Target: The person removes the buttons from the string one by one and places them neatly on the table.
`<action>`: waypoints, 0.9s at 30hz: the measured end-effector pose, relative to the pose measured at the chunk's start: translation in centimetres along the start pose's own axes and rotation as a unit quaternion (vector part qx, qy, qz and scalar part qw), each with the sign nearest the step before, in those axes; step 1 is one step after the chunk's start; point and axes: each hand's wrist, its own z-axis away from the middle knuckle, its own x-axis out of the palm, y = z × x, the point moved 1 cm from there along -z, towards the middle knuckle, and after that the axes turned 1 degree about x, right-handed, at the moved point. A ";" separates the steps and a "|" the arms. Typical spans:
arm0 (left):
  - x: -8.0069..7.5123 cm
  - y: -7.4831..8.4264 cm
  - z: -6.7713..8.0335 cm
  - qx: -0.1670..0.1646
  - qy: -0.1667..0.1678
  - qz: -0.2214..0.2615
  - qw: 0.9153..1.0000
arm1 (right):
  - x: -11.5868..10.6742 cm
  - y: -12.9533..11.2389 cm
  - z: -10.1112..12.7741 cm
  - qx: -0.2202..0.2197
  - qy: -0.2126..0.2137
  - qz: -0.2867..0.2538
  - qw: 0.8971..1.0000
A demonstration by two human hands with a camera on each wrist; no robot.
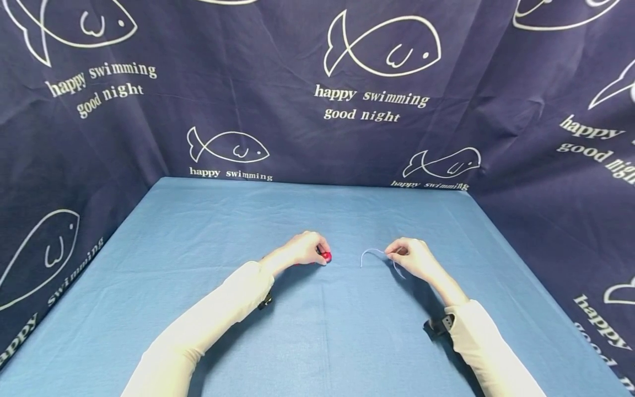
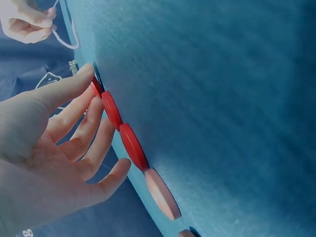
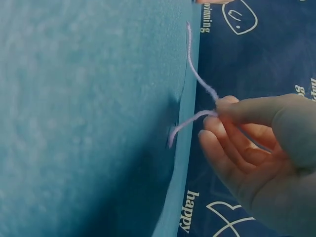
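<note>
Red discs lie in a row on the blue tabletop, flat, edge to edge or nearly so; the left wrist view shows three red ones, then a paler pinkish disc next in line, w/ another partly cut off at the frame's bottom. In the head view only a bit of red peeks out at the left hand's fingertips, approx. mid-tabletop.

Left hand rests over the row w/ fingers bent down toward the discs; index tip touches the farthest red disc. Its grip isn't closed around anything: fingers loosely spread, other tips just beside the discs, contact there can't be told.

Right hand sits near the left one but apart from it. Its grip pinches a thin pale lilac string btwn thumb and index finger. One end arcs out toward the left hand and drops to the cloth; a shorter end hangs below the pinch, its tip at the tabletop.

Behind and at both sides: dark navy curtain w/ white fish outlines and lettering.
</note>
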 end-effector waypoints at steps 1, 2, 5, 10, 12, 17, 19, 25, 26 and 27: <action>0.0 0.0 0.0 -0.001 0.000 -0.001 1.000 | 0.0 0.0 0.0 0.004 -0.001 0.001 1.000; 0.0 0.1 0.0 -0.003 0.000 -0.003 1.000 | -0.1 0.1 0.0 0.008 -0.001 0.002 1.000; 0.0 0.2 0.1 -0.003 0.000 -0.009 1.000 | -0.1 0.1 0.1 0.017 -0.003 0.003 1.000; 0.0 0.2 0.2 -0.004 0.002 -0.017 1.000 | -0.2 0.1 0.1 0.022 -0.004 0.005 1.000; -0.1 0.1 0.2 -0.005 0.003 -0.020 1.000 | -0.1 0.2 0.0 0.021 -0.006 0.003 1.000; -0.2 0.0 0.3 -0.009 0.004 -0.008 1.000 | -0.1 0.2 -0.2 0.021 -0.012 0.005 1.000; -0.1 -0.1 0.3 -0.015 0.000 0.018 1.000 | -0.1 0.3 -0.2 0.020 -0.013 0.006 1.000; -0.2 -0.2 0.2 -0.010 0.000 0.071 0.997 | -0.1 0.4 -0.2 0.021 -0.005 0.001 1.000; -0.2 -0.3 0.3 -0.002 0.009 0.067 0.998 | -0.2 0.4 -0.2 0.021 -0.001 0.000 1.000; -0.3 -0.4 0.3 0.004 0.019 0.064 0.998 | -0.2 0.4 -0.2 0.021 0.004 -0.001 1.000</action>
